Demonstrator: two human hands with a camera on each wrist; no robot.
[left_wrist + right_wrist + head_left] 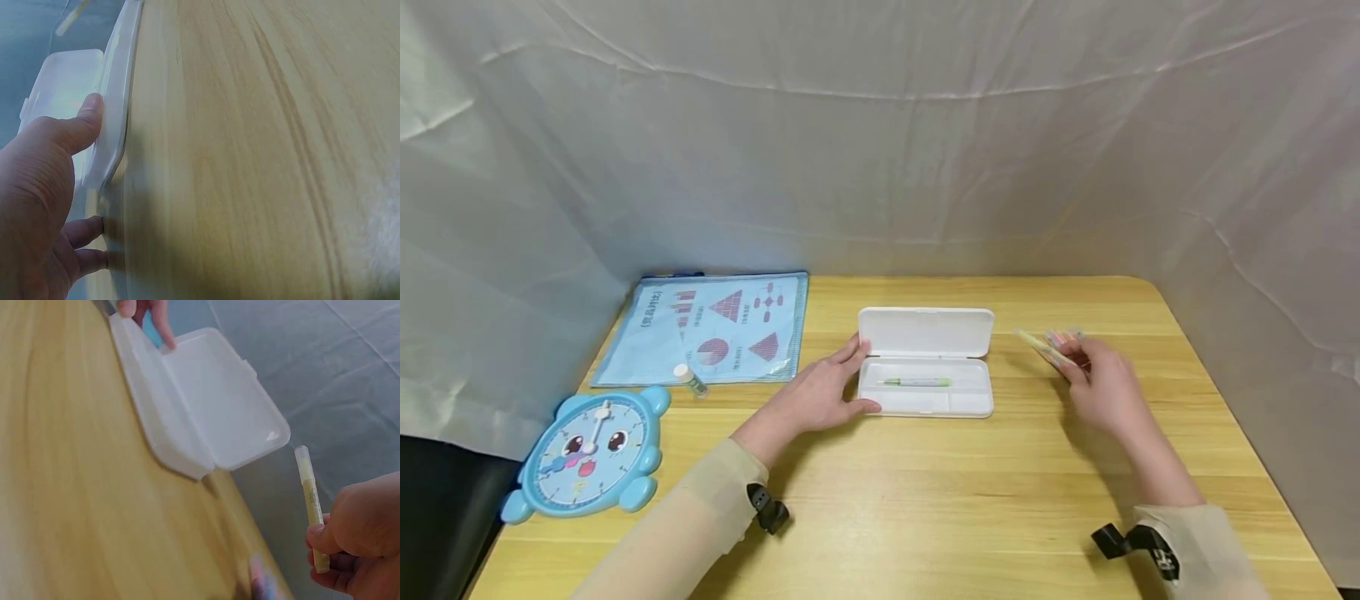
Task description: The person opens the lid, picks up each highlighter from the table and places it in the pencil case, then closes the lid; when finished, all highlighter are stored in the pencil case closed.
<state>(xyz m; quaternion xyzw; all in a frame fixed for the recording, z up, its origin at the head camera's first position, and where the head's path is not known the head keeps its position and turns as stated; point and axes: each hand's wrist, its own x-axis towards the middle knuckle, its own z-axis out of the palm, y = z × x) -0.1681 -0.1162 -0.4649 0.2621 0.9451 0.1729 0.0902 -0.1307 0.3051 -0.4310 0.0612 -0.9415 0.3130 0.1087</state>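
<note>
Tabletop (925,500): open case (970,403) w/ green pen (917,382), L hand (823,392) splayed against it, R hand (1105,387) pinching yellow pen (311,499), maybe more.

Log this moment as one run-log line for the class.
left hand: touches white case | right hand: pinches yellow pen, apart from case | green-ended pen: in case | lid: open

The pencil case (925,332) is coloured white, the pen (919,382) inside is accented in green, and the held marker (310,497) is tinted yellow. The light-blue folder (741,340) is patterned with purple charts (712,352); the tabletop (925,500) is streaked with brown grain.
</note>
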